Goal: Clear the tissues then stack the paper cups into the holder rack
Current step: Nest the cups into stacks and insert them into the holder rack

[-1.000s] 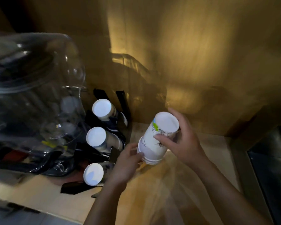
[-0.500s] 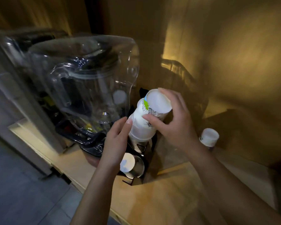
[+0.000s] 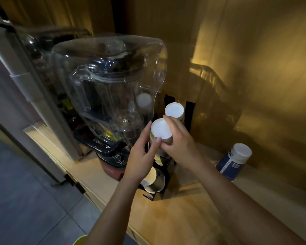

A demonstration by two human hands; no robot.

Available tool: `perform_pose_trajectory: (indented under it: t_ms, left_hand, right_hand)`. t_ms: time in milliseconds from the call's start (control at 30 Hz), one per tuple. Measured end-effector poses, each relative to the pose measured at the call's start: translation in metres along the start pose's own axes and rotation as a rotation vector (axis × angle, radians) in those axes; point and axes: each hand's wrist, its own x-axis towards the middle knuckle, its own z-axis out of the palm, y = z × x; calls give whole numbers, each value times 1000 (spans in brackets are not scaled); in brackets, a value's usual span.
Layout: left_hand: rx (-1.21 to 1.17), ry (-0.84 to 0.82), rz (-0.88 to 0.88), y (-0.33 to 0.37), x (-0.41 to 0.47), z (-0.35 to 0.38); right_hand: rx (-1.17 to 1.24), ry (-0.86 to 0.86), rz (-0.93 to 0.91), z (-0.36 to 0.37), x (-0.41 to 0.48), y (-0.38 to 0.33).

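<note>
A stack of white paper cups (image 3: pixel 160 129), bottoms toward me, sits in the middle slot of the black holder rack (image 3: pixel 189 114). My right hand (image 3: pixel 180 144) wraps around the stack's right side. My left hand (image 3: pixel 141 154) presses its left side, fingers touching the cups. Another cup stack (image 3: pixel 174 110) fills the rack's upper slot, and a third stack (image 3: pixel 151 176) shows in the lower slot beneath my left wrist. A blue and white cup stack (image 3: pixel 234 160) stands upside down on the wooden counter (image 3: pixel 184 214) at the right. No tissues are in view.
A large blender with a clear cover (image 3: pixel 109 89) stands right against the rack's left side. A wooden wall (image 3: pixel 254 59) backs the counter. The counter's front edge drops to a grey tiled floor (image 3: pixel 25 200) at the left.
Both hands carried the cup stack from above the counter down into the rack's middle slot. My view swung left, bringing the blender and the blue cup stack into sight.
</note>
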Motion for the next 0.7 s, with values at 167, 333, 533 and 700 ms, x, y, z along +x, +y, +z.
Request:
perform_pose_trajectory:
  t_ms: [167,333,533,700]
  left_hand:
    - [434,-8,139,-12,-1,4]
    - [620,-33,186,-7,0,3]
    - [829,15,221,14,5,2]
    - [728,90,332,43,7,31]
  right_hand:
    - [-185,-161,-6,9,-4,18]
    - [-234,-247,-16,3,0,20]
    - [-161,-319,-19,-19,3,21]
    - [-110,-174,36,-54,-6,36]
